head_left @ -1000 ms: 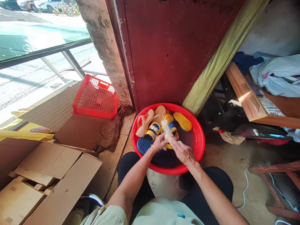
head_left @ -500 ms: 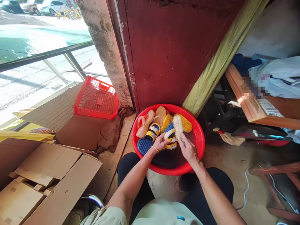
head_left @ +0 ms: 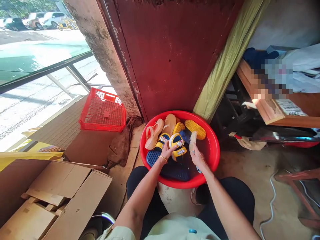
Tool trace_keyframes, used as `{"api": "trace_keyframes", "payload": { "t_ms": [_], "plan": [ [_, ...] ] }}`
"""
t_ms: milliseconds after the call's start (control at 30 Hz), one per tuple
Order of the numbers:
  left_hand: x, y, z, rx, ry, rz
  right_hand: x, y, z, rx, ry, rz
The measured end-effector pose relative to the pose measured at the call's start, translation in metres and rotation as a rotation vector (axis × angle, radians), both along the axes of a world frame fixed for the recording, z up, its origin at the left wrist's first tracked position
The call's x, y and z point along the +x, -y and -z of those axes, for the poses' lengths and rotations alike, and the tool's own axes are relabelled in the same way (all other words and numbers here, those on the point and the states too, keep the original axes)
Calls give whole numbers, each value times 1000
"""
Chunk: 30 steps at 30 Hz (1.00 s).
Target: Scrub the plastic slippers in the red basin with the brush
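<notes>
A red basin (head_left: 216, 155) stands on the floor between my knees, with dark water and several sandals in it. My left hand (head_left: 167, 150) grips a blue and yellow sandal (head_left: 179, 151) with a white strap, held over the middle of the basin. In my right hand (head_left: 198, 158) is a scrubbing brush (head_left: 193, 138), its pale bristles to the right of that sandal and apart from it. A beige sandal (head_left: 154, 135) and a yellow sole (head_left: 195, 128) lie towards the back. A dark blue sandal (head_left: 175, 169) sits near the front rim.
A red crate (head_left: 103, 113) rests on cardboard at the left, beside a brown cloth (head_left: 121, 150). Cardboard boxes (head_left: 67, 176) fill the lower left. A red door (head_left: 170, 60) rises behind the basin. A wooden table (head_left: 277, 110) stands at the right.
The brush has moved off the sandal to the right and down with my right hand. My left hand has shifted the sandal slightly left. The view has tilted a little.
</notes>
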State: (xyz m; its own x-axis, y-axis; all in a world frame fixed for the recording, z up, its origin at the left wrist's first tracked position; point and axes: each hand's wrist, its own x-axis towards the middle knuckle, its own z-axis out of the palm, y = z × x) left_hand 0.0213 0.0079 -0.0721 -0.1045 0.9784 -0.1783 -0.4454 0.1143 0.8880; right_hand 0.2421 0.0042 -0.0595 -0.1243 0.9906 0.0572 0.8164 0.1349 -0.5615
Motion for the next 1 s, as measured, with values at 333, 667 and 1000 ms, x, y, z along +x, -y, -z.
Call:
{"api": "trace_keyframes", "payload": {
  "t_ms": [333,667,1000],
  "plan": [
    [6,-13,25,-157,-98,27,4,0,28,-283,195,79],
    [6,-16,33,-164,73,49,-30,2,-6,-5,-5,-338],
    [7,-16,34,-222,106,106,-11,-6,-24,34,41,-291]
  ]
}}
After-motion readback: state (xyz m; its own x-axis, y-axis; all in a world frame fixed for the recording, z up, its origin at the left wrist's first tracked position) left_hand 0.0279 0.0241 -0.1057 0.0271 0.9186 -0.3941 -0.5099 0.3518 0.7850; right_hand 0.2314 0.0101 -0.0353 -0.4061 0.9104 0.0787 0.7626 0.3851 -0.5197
